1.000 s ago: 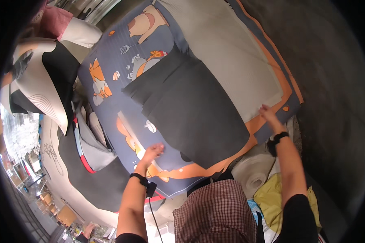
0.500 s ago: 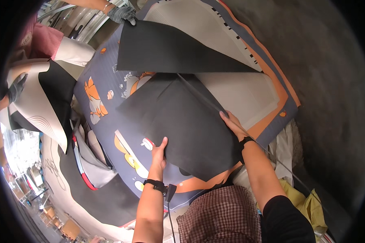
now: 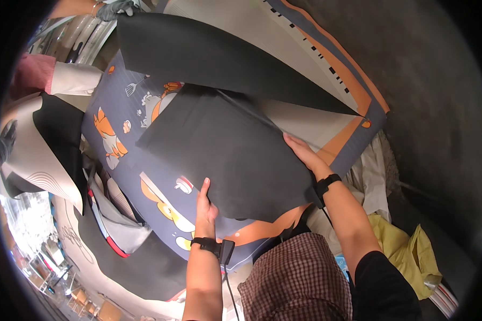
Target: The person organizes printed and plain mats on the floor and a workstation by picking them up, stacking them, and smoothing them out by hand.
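Observation:
A dark grey mat (image 3: 225, 147), its plain side up, lies tilted in front of me between my hands. My left hand (image 3: 206, 208) grips its near left edge, thumb up and the other fingers hidden beneath. My right hand (image 3: 304, 154) is closed on the right edge. Under it is a blue-grey mat with cartoon animals (image 3: 111, 142) and an orange border. Beyond, a co-worker's gloved hand (image 3: 119, 9) holds up the corner of another dark sheet (image 3: 198, 51), whose far point reaches toward the right border.
At the left, another gloved hand (image 3: 6, 140) holds a curled beige mat (image 3: 29, 144) with a black back. More mats (image 3: 128, 267) lie stacked below it. A yellow bag (image 3: 404, 251) sits at the lower right, by grey floor (image 3: 428, 107). A checked cloth (image 3: 297, 278) covers my front.
The co-worker's hand has moved left and up, drawing the far dark sheet that way. My dark mat has shifted slightly up and left, with both my hands still on it.

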`<action>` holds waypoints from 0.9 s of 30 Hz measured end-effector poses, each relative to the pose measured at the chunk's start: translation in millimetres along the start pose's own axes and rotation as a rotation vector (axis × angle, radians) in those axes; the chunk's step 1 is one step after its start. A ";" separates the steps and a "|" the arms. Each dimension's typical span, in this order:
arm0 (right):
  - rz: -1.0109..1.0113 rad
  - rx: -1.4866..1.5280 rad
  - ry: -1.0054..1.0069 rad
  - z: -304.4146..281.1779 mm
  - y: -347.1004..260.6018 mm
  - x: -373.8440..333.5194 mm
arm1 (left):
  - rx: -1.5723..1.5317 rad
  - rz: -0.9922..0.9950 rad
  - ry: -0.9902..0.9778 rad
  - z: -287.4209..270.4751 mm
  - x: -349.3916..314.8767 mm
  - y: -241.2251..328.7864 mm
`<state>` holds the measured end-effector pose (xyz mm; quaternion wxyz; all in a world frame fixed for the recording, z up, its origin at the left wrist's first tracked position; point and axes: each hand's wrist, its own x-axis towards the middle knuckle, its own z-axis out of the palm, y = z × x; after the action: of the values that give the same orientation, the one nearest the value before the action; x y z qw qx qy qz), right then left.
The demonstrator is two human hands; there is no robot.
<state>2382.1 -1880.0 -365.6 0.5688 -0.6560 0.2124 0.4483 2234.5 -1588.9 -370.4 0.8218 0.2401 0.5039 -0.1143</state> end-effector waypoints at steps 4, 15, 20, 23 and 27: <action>0.057 0.364 -0.041 -18.7 24.8 25.2 | -0.149 -0.041 -0.032 -2.2 0.6 -5.0; -0.142 -0.447 0.829 -101.7 115.4 61.1 | -0.058 0.203 0.041 -27.5 -16.9 -34.8; -0.034 -0.129 0.886 -147.6 112.4 67.0 | 0.153 0.282 0.157 -23.0 -14.9 -34.7; -0.096 0.127 0.763 -150.7 126.2 68.4 | 0.366 0.367 0.371 -18.6 -9.1 -32.4; -0.243 -0.175 0.633 -118.8 161.2 43.9 | 0.437 0.329 0.276 -20.1 -8.6 -26.0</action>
<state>2318.4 -2023.4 -497.5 0.4655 -0.8293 0.2593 0.1685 2203.7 -1601.5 -377.7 0.6819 0.5028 0.5287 -0.0518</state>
